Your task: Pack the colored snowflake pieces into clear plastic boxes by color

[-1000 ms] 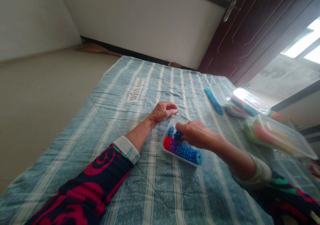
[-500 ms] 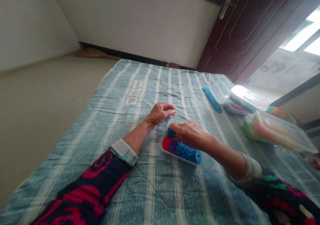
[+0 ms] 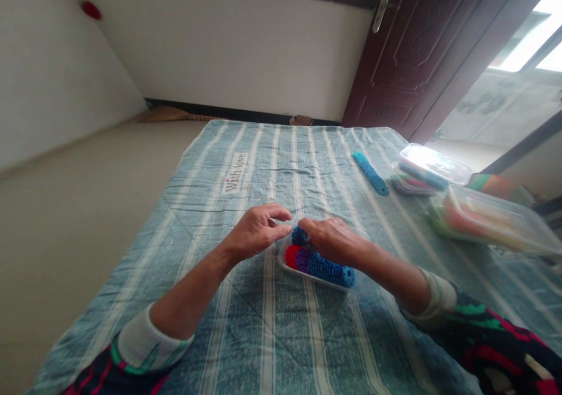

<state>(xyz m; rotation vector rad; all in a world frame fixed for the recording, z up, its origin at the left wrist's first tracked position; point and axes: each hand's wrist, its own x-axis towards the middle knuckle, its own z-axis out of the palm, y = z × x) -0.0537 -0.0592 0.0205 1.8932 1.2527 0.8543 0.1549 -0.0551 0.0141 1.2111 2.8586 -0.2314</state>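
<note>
"What sort of place is this?"

"A room in a home, by the look of it. See the striped cloth (image 3: 246, 336), with "With love" lettering (image 3: 236, 174) on it?"

"Is that a bed under it?"

"The cloth hides that. But there's a dark red panelled door (image 3: 395, 61) with a metal handle (image 3: 381, 13), and plain pale walls (image 3: 241, 38)."

"And down on the bare floor (image 3: 109, 208)?"

"What looks like a broom (image 3: 167, 114), lying by the dark skirting (image 3: 250, 113). Quite homely."
</note>
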